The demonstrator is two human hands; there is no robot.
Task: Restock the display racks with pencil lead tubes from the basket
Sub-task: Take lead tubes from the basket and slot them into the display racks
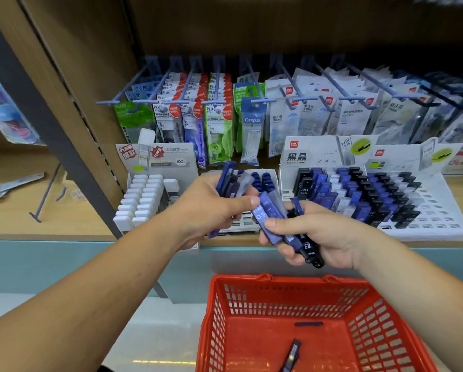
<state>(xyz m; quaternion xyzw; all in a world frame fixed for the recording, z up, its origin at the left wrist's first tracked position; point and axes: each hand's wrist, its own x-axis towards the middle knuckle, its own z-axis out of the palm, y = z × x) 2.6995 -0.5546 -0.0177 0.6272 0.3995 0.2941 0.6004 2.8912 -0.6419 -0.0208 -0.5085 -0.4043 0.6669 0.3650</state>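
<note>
Blue and black plastic pencil lead tubes [264, 214] sit clamped in my left grip [206, 208] and right grip [324, 237], above the red plastic basket [292, 281] at six o'clock; white display rack [446, 227] at two o'clock.

Your left hand [208, 208] and right hand [324, 237] each grip glossy hard-plastic lead tubes [269, 210], some deep blue and translucent, some clear, one black and shiny with white printed lettering. Below your hands the red basket [286, 299] is smooth moulded plastic with slotted lattice walls and a slight sheen, and a dark, glossy loose tube [292, 355] lies on its floor. Beyond your fingers the display racks [445, 221] look like matt white card and plastic, the shelf [71, 218] under them is matt wood-grain board, and the hanging packets [286, 122] above are shiny, crinkled clear film.
</note>
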